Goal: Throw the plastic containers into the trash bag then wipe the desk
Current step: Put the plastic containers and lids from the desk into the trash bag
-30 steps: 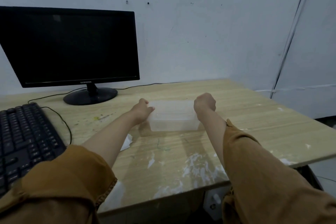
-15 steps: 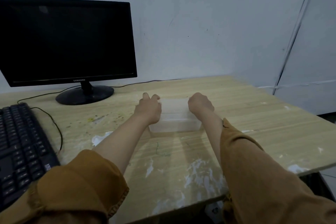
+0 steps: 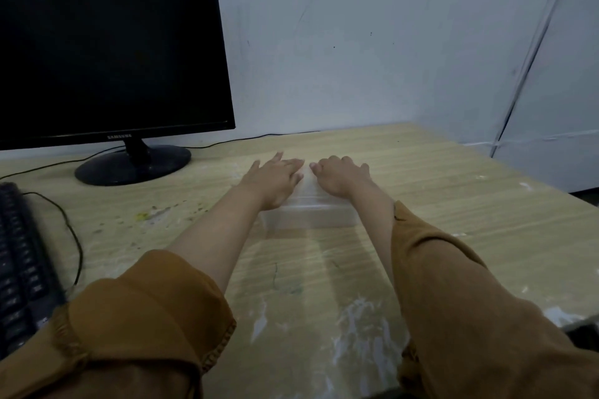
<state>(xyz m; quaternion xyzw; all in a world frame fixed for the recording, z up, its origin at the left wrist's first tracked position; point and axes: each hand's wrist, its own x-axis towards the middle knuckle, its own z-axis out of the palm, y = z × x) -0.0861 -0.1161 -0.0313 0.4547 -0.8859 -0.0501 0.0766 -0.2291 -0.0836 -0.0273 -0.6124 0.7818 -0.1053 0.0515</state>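
A clear rectangular plastic container (image 3: 311, 215) sits on the wooden desk (image 3: 453, 191), a little right of the monitor. My left hand (image 3: 275, 176) lies on top of its left part with straight, spread fingers. My right hand (image 3: 340, 175) rests on its right part, fingers bent over the far side. The two hands almost meet above the container's middle and hide most of its top. No trash bag is in view.
A black monitor (image 3: 107, 52) on a round stand (image 3: 133, 163) is at the back left. A black keyboard (image 3: 22, 266) and its cable lie at the left edge. White smears (image 3: 359, 330) and yellow stains (image 3: 142, 215) mark the desk. The wall is right behind.
Both hands have moved from the container's two ends inward onto its top, so they now nearly touch. The left hand's fingers have straightened. The camera has moved closer.
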